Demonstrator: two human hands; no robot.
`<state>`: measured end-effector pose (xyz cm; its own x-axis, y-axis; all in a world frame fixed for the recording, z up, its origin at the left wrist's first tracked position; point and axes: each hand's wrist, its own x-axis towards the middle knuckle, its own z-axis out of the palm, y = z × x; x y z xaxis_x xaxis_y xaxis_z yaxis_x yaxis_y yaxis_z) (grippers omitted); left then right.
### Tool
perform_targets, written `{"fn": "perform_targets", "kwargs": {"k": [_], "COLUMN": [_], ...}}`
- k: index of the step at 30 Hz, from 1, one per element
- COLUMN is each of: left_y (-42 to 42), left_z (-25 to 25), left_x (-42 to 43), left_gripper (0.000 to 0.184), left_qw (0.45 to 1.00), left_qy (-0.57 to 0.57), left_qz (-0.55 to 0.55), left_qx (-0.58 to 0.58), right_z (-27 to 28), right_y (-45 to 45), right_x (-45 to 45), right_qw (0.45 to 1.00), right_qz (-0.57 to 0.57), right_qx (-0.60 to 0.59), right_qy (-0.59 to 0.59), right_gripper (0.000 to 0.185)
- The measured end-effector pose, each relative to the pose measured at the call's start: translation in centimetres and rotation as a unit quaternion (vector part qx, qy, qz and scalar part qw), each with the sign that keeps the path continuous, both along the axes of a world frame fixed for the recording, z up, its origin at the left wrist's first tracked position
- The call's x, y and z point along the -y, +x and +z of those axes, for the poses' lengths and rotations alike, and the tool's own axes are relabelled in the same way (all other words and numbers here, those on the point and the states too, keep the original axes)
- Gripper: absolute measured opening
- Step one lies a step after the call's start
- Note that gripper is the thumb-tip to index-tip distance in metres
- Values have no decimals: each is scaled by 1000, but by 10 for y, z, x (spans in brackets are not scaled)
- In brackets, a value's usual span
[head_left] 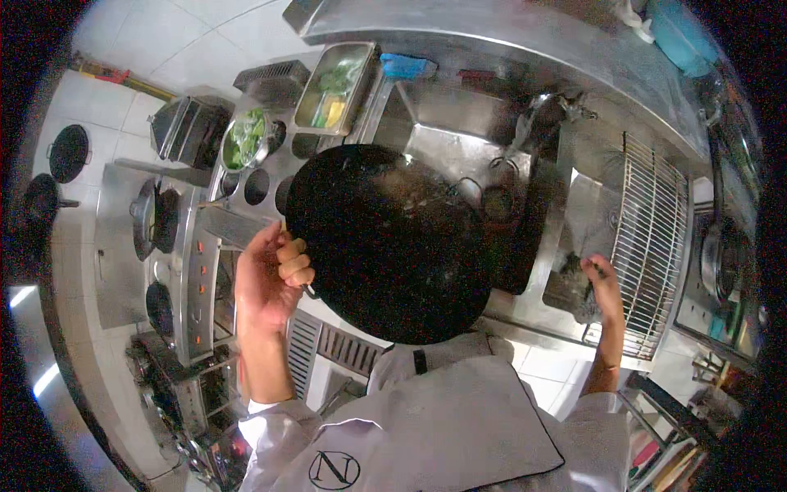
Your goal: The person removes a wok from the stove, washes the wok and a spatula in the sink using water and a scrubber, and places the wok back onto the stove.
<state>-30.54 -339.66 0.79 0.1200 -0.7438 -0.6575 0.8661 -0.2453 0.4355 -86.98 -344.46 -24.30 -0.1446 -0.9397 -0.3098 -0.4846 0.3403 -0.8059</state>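
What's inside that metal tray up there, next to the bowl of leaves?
Inside the metal tray I can see some green stuff and something yellow. It's too blurry to tell what they are, and anything underneath them is covered up.

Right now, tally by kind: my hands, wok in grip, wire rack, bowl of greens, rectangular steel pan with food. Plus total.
Hands: 2 (left hand, right hand)
Held wok: 1
Wire rack: 1
Bowl of greens: 1
Rectangular steel pan with food: 1
Total: 6
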Motion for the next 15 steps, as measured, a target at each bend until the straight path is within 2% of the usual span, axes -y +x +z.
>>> {"fn": "perform_targets", "kwargs": {"k": [2, 3, 4, 6, 7, 8, 9, 10, 11, 12, 13, 14, 15], "left_y": [10, 15, 19, 22, 20, 16, 11, 3, 2, 3, 6, 12, 12], "left_z": [-8, -12, -16, -23, -25, -24, -24, -23, -23, -22, -23, -26, -27], "left_x": [-11, -18, -24, -35, -41, -45, -49, -53, -57, -61, -68, -72, -70], "left_gripper": [29, 29, 28, 26, 26, 27, 28, 31, 31, 33, 35, 39, 39], "left_qw": [999, 1000, 999, 998, 999, 999, 997, 991, 992, 988, 984, 988, 989], "left_qy": [-22, -20, -30, -52, -44, -34, -22, 2, 14, 26, 38, 26, 24], "left_qz": [-24, -22, -24, -20, -24, -10, 6, 9, 11, 24, 37, 28, 34], "left_qx": [-1, -5, 1, 1, -3, 33, 68, 135, 128, 148, 168, 150, 145], "right_z": [48, 81, 46, 47, 77, 56, 72, 59, 41, 21, -3, -27, -47], "right_y": [76, 128, 158, 275, 322, 363, 387, 388, 391, 383, 361, 340, 351], "right_x": [4, 5, 21, 7, -4, -23, -47, -74, -95, -90, -63, -35, -27], "right_qw": [993, 977, 963, 933, 895, 887, 827, 812, 789, 791, 796, 770, 743], "right_qz": [32, 34, 150, 234, 296, 376, 499, 505, 509, 515, 535, 535, 526], "right_qx": [112, 205, 208, 255, 334, 256, 202, 162, 121, 123, -68, -257, -351], "right_qy": [-15, 44, 79, -103, -13, -76, -161, -242, -322, -308, -275, -235, -220], "right_gripper": [35, 38, 43, 41, 36, 33, 30, 31, 33, 33, 34, 35, 35]}}
